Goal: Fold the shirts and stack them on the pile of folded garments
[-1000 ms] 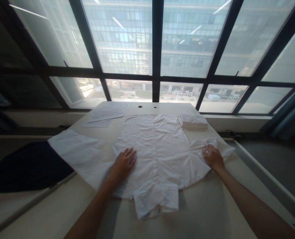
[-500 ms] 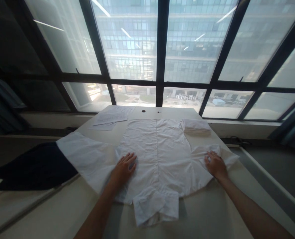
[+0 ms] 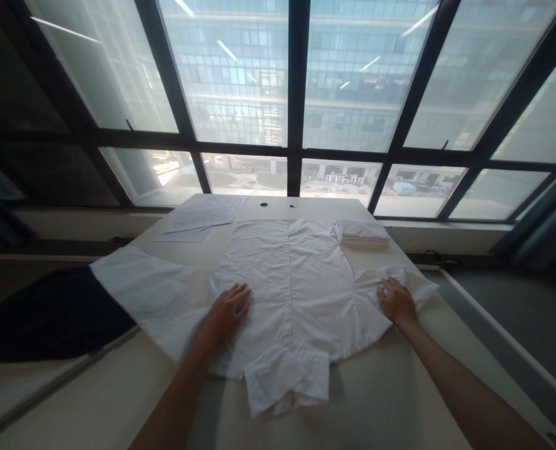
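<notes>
A white shirt (image 3: 268,300) lies spread over the table, its collar (image 3: 287,381) toward me and a front seam running up the middle. My left hand (image 3: 226,312) rests on the shirt's left side near the shoulder, fingers stretched out and palm down. On the crumpled right sleeve (image 3: 413,281) lies my right hand (image 3: 396,300), its fingers slightly bent over the cloth but not visibly gripping it. The left sleeve (image 3: 151,287) reaches out to the left, where it meets a dark navy cloth (image 3: 52,312); whether the two are joined I cannot tell.
A folded stack of white cloth (image 3: 364,232) sits at the table's back right, touching the shirt. Papers (image 3: 196,219) lie at the back left. Two small holes are in the white table (image 3: 324,205) near its far edge. Large windows (image 3: 240,75) stand behind.
The camera view swings slightly and comes back. Both hands stay at about the same places on the shirt, and the cloth shows no clear shift.
</notes>
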### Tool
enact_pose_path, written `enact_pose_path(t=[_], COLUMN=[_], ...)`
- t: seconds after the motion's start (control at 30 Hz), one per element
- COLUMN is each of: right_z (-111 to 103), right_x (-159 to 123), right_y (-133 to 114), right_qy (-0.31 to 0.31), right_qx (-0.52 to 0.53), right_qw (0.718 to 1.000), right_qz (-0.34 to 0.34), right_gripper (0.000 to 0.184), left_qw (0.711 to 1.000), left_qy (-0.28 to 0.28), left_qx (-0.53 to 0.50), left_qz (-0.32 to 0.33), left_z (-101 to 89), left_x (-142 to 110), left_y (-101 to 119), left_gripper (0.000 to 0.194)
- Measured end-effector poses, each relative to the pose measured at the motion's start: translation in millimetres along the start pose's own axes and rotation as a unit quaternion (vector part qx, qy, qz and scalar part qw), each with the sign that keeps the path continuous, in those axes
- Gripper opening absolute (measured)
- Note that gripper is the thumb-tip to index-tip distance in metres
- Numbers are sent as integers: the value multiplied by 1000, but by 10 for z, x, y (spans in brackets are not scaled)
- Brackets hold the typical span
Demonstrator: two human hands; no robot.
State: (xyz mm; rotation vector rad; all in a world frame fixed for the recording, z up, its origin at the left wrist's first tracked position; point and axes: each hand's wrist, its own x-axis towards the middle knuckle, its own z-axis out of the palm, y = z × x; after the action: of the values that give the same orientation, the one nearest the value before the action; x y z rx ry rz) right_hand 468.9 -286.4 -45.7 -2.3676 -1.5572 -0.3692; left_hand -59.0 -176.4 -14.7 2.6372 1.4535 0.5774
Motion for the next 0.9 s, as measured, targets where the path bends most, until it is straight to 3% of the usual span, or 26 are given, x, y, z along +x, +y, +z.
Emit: enact_pose_path(t=[0.17, 0.27, 0.43, 0.53, 0.63, 0.73, 0.9], right_z=[-170, -353, -556, -546, -483, -439, -452], right_x=[-37, -46, -98, -271, -511, -680, -724], right_y=[-121, -370, -1262, -1895, -2336, -2500, -2475], right_qy=[24, 47, -23, -108, -161, -175, -174], right_qx=[-44, -63, 51, 142, 173, 173, 160], right_qw=[999, 994, 993, 971, 947, 939, 944], right_qz=[-21, -70, -102, -161, -216, -242, -232], right_gripper=[52, 53, 52, 54, 57, 59, 58], left_qw=[1000, 999, 1000, 998, 995, 995, 995], left_qy=[-15, -13, -23, -59, -88, -86, -72], left_qx=[13, 31, 11, -23, -42, -23, 27], left_qz=[-23, -41, -2, 11, 20, 44, 64], left_z=[-40, -75, -57, 19, 97, 133, 151], left_x=[35, 36, 19, -11, -55, -97, -130], left_y=[53, 214, 733, 1027, 1167, 1179, 1158], left_gripper=[40, 43, 45, 45, 48, 53, 52])
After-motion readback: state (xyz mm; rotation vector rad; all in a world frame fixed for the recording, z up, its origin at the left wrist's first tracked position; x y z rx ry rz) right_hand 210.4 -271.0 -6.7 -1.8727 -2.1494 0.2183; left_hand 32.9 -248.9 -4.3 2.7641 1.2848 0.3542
